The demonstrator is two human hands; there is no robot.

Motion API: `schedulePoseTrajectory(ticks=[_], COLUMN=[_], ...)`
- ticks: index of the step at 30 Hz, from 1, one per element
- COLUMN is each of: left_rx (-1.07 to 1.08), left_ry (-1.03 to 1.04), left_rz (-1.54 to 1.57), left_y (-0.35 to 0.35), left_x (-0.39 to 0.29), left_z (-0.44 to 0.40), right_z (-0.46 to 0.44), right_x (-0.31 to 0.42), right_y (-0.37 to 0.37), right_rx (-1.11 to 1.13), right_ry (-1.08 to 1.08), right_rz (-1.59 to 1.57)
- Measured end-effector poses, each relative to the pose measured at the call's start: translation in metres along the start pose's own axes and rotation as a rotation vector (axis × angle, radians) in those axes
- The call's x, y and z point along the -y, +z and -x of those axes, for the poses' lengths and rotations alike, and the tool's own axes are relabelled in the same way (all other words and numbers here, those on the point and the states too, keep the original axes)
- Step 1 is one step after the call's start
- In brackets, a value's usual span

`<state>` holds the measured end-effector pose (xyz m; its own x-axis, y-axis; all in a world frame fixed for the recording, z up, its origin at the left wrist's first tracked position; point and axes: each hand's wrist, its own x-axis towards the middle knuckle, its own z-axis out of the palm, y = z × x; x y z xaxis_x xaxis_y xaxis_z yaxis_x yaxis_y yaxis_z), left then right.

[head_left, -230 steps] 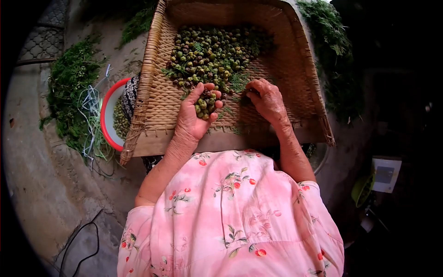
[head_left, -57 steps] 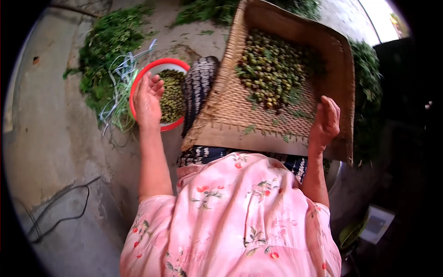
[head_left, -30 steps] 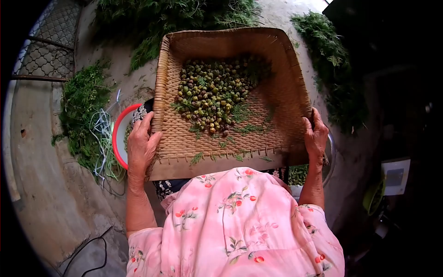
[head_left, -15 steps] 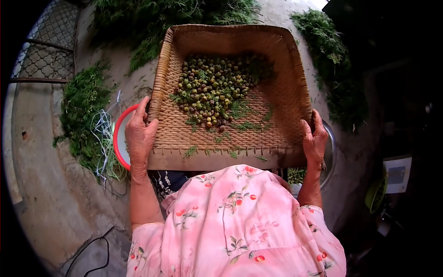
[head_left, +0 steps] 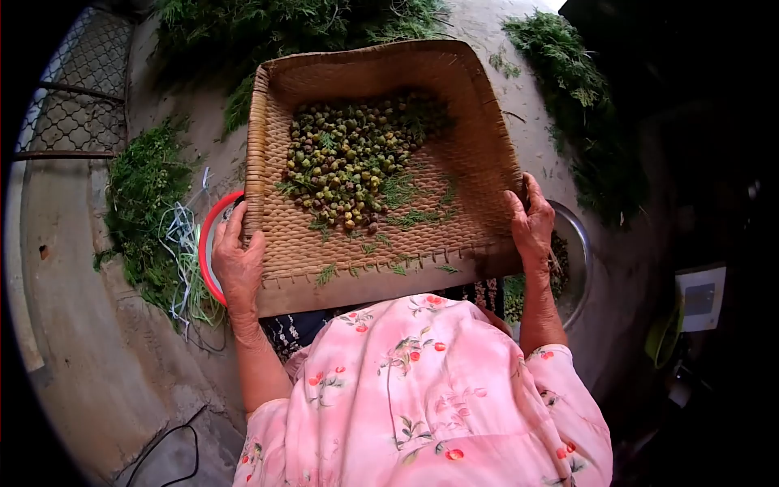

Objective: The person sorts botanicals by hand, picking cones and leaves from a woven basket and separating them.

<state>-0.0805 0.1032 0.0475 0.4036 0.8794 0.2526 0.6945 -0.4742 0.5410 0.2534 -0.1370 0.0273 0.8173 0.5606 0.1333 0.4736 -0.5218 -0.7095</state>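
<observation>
A woven winnowing basket (head_left: 475,183) is held up in front of my body, its flat front edge towards me. My left hand (head_left: 237,258) grips its left side, fingers outside and thumb at the rim. On the opposite side my right hand (head_left: 534,226) is closed round the right edge. Inside lies a heap of small round green-brown cones (head_left: 345,166), gathered towards the back left. Loose green sprigs (head_left: 412,217) are scattered over the weave in front and to the right of them.
Below the basket, a red-rimmed basin (head_left: 204,258) stands at left and a metal bowl (head_left: 589,264) at right. Piles of evergreen branches (head_left: 300,36) lie at the back and both sides. Pale strings (head_left: 185,260) and a black cable (head_left: 197,442) lie on the ground at left.
The basket has shifted left, with its left side now lower than its right. Both hands have moved with it, and more of the metal bowl shows. The cones remain heaped inside.
</observation>
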Motion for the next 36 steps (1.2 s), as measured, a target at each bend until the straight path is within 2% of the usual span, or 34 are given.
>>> schedulePoseTrajectory(ticks=[13,15,16,17,19,21,23,25,26,28,30,32,33,34,36], left_rx=[0.085,0.052,-0.003,0.007,-0.287,-0.26,-0.161,-0.003,-0.003,0.244,0.29,0.353,0.347,0.339,0.315], left_ry=[-0.135,-0.042,-0.015,-0.03,0.229,0.308,0.219,0.08,0.078,-0.321,-0.4,-0.537,-0.542,-0.577,-0.612], left_rz=[0.166,-0.117,-0.163,-0.168,-0.202,-0.122,0.235,0.507,0.512,0.982,1.062,1.241,1.244,1.333,1.434], left_y=[-0.006,-0.006,0.001,0.007,0.019,0.027,0.046,0.061,0.07,0.086,0.095,0.101,0.1,0.099,0.098], left_x=[-0.011,-0.017,-0.012,-0.011,-0.016,-0.033,-0.045,-0.057,-0.061,-0.064,-0.059,-0.049,-0.045,-0.042,-0.035], left_z=[-0.017,-0.013,-0.008,-0.002,0.006,0.012,0.021,0.027,0.031,0.04,0.043,0.044,0.043,0.042,0.038], right_z=[0.016,0.016,0.016,0.017,0.017,0.016,0.018,0.016,0.016,0.018,0.022,0.025,0.025,0.024,0.019], right_x=[-0.015,-0.013,-0.011,-0.003,0.026,0.042,0.051,0.048,0.045,0.044,0.047,0.048,0.042,0.039,0.032], right_y=[0.0,0.001,0.005,0.007,0.013,0.029,0.05,0.073,0.086,0.103,0.116,0.122,0.126,0.121,0.109], right_rx=[0.036,-0.045,-0.17,-0.151,-0.237,-0.105,0.166,0.277,0.242,0.255,0.275,0.328,0.353,0.356,0.39], right_ry=[-0.02,-0.119,-0.298,-0.297,-0.456,-0.529,-0.413,-0.401,-0.453,-0.579,-0.726,-0.775,-0.8,-0.804,-0.615], right_rz=[-0.045,0.098,0.231,0.234,0.214,0.059,-0.167,-0.201,-0.171,-0.041,0.077,0.117,0.113,0.114,0.305])
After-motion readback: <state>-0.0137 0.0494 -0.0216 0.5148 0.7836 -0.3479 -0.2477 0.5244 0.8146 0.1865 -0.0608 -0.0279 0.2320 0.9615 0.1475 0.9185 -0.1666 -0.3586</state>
